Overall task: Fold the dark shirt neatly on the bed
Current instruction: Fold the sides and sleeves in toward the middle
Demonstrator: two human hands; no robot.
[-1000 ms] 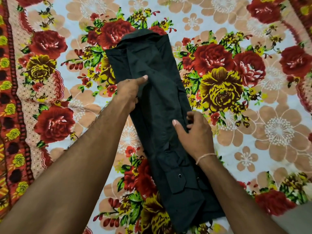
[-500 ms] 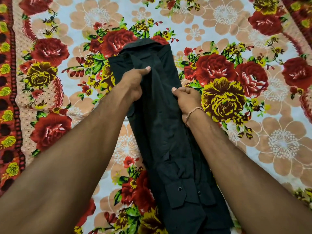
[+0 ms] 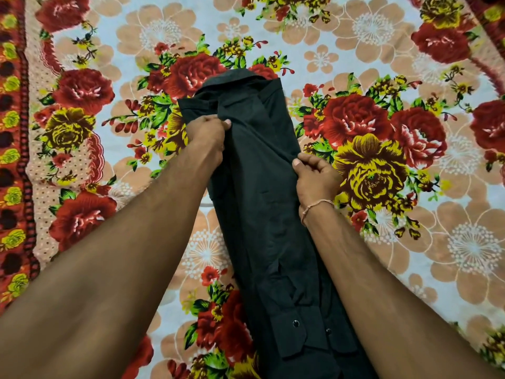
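Observation:
The dark shirt (image 3: 259, 203) lies on the bed as a long narrow strip, sides folded in, collar at the far end and buttoned cuffs near me. My left hand (image 3: 207, 138) pinches the cloth at the shirt's left edge just below the collar. At the right edge, a little lower down, my right hand (image 3: 314, 177) grips a fold of the fabric between thumb and curled fingers. Both forearms reach in from the bottom of the view and cover parts of the shirt's sides.
The bed is covered by a flowered sheet (image 3: 410, 242) with red and yellow roses on a pale ground. A dark red patterned border (image 3: 13, 160) runs down the left side. Flat sheet lies all round the shirt.
My right hand slid up the shirt's right edge from mid-length toward the chest and now grips the fabric. My left hand stayed near the collar, closing its fingers on the cloth.

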